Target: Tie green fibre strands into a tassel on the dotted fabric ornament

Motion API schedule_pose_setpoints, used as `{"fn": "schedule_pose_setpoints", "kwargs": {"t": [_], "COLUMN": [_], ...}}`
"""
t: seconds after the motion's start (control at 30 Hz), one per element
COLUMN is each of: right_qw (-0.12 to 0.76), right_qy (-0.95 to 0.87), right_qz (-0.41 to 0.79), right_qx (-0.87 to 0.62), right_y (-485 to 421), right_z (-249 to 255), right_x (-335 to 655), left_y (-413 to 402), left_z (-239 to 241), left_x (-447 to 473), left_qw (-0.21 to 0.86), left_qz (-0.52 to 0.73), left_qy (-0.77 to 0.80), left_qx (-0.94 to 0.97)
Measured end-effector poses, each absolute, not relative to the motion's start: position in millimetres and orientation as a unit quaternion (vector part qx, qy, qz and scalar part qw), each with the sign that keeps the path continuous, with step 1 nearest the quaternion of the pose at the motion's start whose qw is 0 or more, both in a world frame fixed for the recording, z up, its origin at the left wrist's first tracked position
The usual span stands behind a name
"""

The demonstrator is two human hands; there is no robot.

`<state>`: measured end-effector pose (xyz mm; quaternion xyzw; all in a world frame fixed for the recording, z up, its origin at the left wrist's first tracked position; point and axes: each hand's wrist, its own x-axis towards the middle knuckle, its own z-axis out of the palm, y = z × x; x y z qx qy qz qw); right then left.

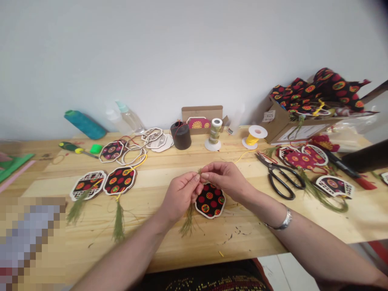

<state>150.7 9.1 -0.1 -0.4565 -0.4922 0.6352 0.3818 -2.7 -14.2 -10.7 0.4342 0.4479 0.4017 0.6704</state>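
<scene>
Green tassel sat at the middle of the wooden table, near the front edge. Its top was pinched between the fingertips of both hands, and its strands trailed onto the wood just left of a fabric ornament, black with red and orange dots.

At the far left a teal spool lay by the wall, with a green-handled screwdriver in front of it. Two finished ornaments lay side by side, each with its own green fringe pointing toward the front edge.

The left hand was closed narrowly, thumb and forefinger gripping the tassel's top. The right hand met it fingertip to fingertip in the same tight pinch, just above the fabric ornament.

Further right lay black scissors. Beyond them stood a cardboard box heaped with patterned cloth.
</scene>
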Motion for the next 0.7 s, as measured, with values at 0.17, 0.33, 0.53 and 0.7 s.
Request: {"fn": "schedule_pose_setpoints", "kwargs": {"t": [0.17, 0.33, 0.53, 0.7], "right_qw": [0.376, 0.37, 0.356, 0.352], "right_qy": [-0.504, -0.522, -0.544, -0.545], "right_qz": [0.631, 0.621, 0.611, 0.607], "right_qx": [-0.454, -0.452, -0.451, -0.458], "right_y": [9.3, 10.0, 10.9, 10.7], "right_z": [-1.0, -3.8, -5.7, -3.1], "right_x": [151.0, 151.8, 153.3, 152.4], "left_y": [-14.0, -13.8, -13.8, -13.3], "left_z": [-11.7, -10.5, -8.7, -9.6], "left_x": [-2.5, -1.0, -0.4, -0.6], "left_qw": [0.666, 0.657, 0.652, 0.668], "left_qz": [0.394, 0.393, 0.396, 0.401], "left_qy": [0.459, 0.467, 0.47, 0.458], "left_qx": [0.436, 0.443, 0.444, 0.427]}}
